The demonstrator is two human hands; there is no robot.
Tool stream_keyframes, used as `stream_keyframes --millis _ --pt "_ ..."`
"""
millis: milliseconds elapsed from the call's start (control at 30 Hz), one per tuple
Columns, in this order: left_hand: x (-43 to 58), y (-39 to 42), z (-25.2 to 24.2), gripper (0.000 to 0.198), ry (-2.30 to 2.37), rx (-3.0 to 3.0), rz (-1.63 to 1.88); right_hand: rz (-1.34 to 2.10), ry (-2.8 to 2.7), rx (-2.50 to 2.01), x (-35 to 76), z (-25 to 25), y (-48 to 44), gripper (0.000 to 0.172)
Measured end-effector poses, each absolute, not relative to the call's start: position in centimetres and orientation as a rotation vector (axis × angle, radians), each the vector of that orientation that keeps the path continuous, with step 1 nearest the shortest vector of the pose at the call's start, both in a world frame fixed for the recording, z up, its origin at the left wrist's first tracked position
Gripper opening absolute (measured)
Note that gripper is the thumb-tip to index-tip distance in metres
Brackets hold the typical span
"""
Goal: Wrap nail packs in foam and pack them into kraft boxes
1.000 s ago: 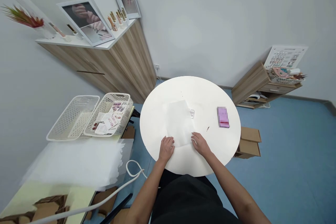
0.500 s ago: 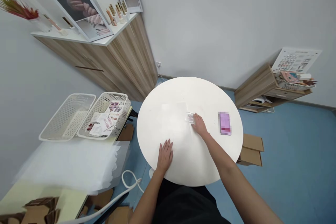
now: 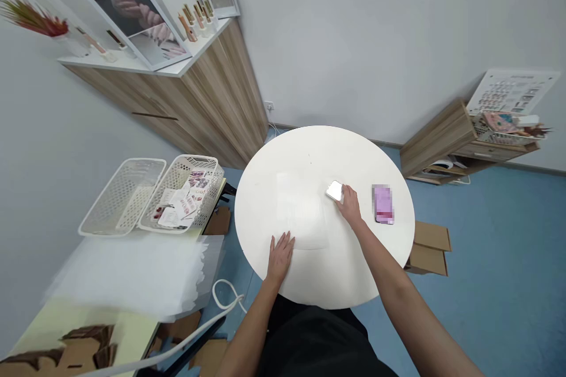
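Observation:
My left hand (image 3: 280,257) lies flat on the round white table (image 3: 265,188), fingers stretched and slightly spread. Its fingertips are at the lower left edge of a clear plastic sheet or bag (image 3: 304,221), which is hard to make out against the white. My right hand (image 3: 350,206) grips the right edge of a small flat packet (image 3: 335,190) between thumb and fingers, to the right of the plastic. Glare whitens the packet's face and hides what is in it. A purple rectangular thing (image 3: 382,204), blurred out, lies to the right of my right hand.
Left of the table, two white baskets (image 3: 145,160) stand on a side table, one holding printed cards (image 3: 186,200). In front of them lies a stack of translucent plastic (image 3: 132,274). Cardboard boxes (image 3: 431,247) sit on the floor at right. A wooden cabinet (image 3: 212,94) stands behind.
My right hand has moved to the right with the packet and tilted it, so its rows of small pinkish items give way to glare. My left hand stays flat. The view has shifted slightly.

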State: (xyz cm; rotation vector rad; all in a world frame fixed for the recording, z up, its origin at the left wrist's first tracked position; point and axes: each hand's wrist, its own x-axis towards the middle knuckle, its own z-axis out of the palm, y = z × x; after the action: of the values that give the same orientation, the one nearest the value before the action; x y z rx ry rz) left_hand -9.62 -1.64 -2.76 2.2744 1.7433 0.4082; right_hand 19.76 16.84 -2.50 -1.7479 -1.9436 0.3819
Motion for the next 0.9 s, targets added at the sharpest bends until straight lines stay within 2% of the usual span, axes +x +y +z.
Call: stream_keyframes --millis 233,467,733,800,900 --pt "-9.2 -1.8 -1.0 0.043 1.525 2.473 0.475 0.598 -2.091 -1.486 16.5 0.6 11.2 0.065" --pt "-9.7 -5.1 -2.3 0.041 1.397 2.514 0.480 0.787 -2.297 -1.390 13.4 -1.9 3.4 0.070" --pt "-10.6 -6.7 -2.9 0.038 1.284 2.461 0.475 0.709 -2.427 -1.506 12.7 -2.9 0.8 0.072" --pt "-10.6 -6.4 -2.6 0.034 1.297 2.405 0.518 0.657 -2.395 -1.552 12.6 -2.0 0.1 0.070" --pt "-10.3 -5.1 -1.7 0.028 1.336 2.286 0.607 0.633 -2.262 -1.543 12.8 -0.1 -1.4 0.057"
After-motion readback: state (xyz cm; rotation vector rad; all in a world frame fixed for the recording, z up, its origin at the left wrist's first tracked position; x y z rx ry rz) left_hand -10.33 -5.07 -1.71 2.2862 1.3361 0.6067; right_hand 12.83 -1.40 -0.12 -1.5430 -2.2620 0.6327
